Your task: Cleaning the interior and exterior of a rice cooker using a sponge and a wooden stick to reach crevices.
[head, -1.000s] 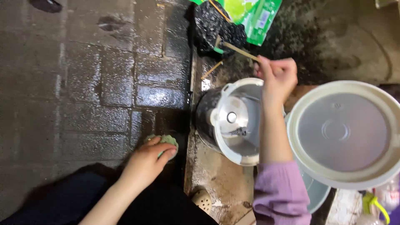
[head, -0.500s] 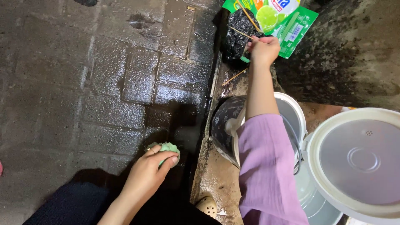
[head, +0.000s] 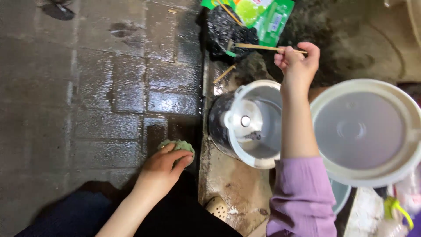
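My left hand (head: pixel 164 166) rests low on the wet brick floor, fingers closed over a green scouring sponge (head: pixel 177 145). My right hand (head: pixel 298 61) is raised above a white blender jug (head: pixel 252 125) and pinches a thin wooden-handled brush (head: pixel 258 46) by its end. The brush head points left, against a black plastic bag (head: pixel 228 33). The jug lies open towards me, its metal blade visible inside. A purple sleeve covers my right forearm.
A large white round lid (head: pixel 366 131) sits to the right of the jug. Green packets (head: pixel 263 13) lie at the top by the black bag. A wooden stick (head: pixel 224 73) rests on the dirty ledge. A drain cover (head: pixel 217 206) is near the bottom. Wet paving (head: pixel 101 87) fills the left.
My right hand reached up to the black bag and has come back a little with the brush in its fingers. My left hand has stayed on the sponge.
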